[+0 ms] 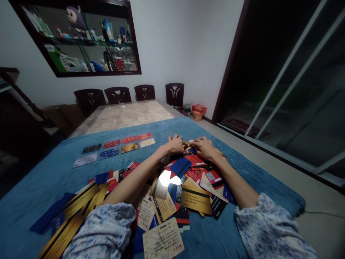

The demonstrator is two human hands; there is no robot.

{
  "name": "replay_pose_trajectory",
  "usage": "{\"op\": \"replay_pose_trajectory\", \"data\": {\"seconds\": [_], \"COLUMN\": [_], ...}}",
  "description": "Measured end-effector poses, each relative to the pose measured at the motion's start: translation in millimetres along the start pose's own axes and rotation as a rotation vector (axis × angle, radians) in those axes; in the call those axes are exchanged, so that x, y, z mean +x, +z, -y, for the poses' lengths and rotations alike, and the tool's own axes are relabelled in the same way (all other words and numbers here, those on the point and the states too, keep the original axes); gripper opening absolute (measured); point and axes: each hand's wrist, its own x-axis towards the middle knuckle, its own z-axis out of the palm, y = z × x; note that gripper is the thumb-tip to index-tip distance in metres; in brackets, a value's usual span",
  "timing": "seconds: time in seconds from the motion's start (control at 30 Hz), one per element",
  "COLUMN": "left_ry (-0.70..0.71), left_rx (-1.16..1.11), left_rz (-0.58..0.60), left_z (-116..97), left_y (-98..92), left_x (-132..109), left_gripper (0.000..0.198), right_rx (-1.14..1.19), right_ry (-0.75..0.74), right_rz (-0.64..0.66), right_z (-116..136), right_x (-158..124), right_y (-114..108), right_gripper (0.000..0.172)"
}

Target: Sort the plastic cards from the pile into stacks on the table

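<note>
At the far left of the blue plush cloth (24, 212), which covers the near part of the marbled desk (132, 112), a plain dark-blue rectangular card (51, 214) lies beside overlapping gold cards with black stripes (81, 200), all left of the person's left forearm and well apart from both hands. Farther up the cloth, two rows of four flat cards lie spaced out: the far row has a black card (91, 148) and three red cards (111, 144); the near row has a silvery-white card (85, 160), a blue card (109, 154), a brown-gold patterned card (129, 148) and a cream card (147, 142). To their right, the left hand (175, 144) rests with bent fingers at the far edge of a loose heap of mixed plastic-looking cards (192, 174). A blue card with a dark stripe (181, 167) lies just nearer than this hand. The heap spreads between the forearms, down to a mottled beige printed card (163, 239) at the near edge. The right hand (203, 147) lies on the heap's far right, near the left but apart, fingers curled over cards; whether either hand is clamped on one cannot be told.
</note>
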Motion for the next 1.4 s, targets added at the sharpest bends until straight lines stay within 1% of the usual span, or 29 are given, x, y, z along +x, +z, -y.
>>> {"op": "replay_pose_trajectory", "data": {"seconds": [0.13, 0.37, 0.53, 0.73, 0.83, 0.97, 1.1, 1.3, 1.4], "left_ry": [0.027, 0.013, 0.048, 0.02, 0.012, 0.025, 0.063, 0.162, 0.1], "left_rx": [-0.044, -0.06, -0.111, -0.203, -0.221, -0.233, -0.262, -0.338, -0.289], "left_rz": [-0.013, -0.034, -0.083, -0.103, -0.12, -0.176, -0.252, -0.339, -0.388], "left_z": [5.0, 11.2, 15.9, 21.5, 22.6, 23.5, 27.6, 35.4, 34.3], "left_y": [2.2, 4.3, 4.3, -0.1, -1.9, -3.9, -2.7, 3.6, 4.5], "left_x": [-5.2, -9.1, -11.7, -11.9, -13.1, -14.7, -10.9, -4.8, -5.9], "left_gripper": [0.037, 0.031, 0.035, 0.041, 0.042, 0.04, 0.035, 0.034, 0.036], "right_rx": [0.017, 0.077, 0.125, 0.127, 0.11, 0.089, 0.117, 0.162, 0.157], "right_ry": [-0.021, -0.056, -0.067, -0.069, -0.047, -0.015, 0.019, 0.043, 0.048], "right_rz": [0.004, -0.02, -0.073, -0.129, -0.154, -0.204, -0.256, -0.287, -0.273], "right_z": [4.2, 10.3, 10.2, 12.2, 15.3, 19.2, 20.5, 20.6, 20.5], "right_x": [-0.3, -1.2, -0.6, 3.5, 5.2, 5.4, 4.7, 4.5, 4.5], "right_y": [-3.2, -7.6, -6.7, -3.8, -3.2, -5.2, -8.0, -7.3, -6.2], "right_gripper": [0.035, 0.033, 0.034, 0.032, 0.03, 0.03, 0.033, 0.034, 0.034]}}
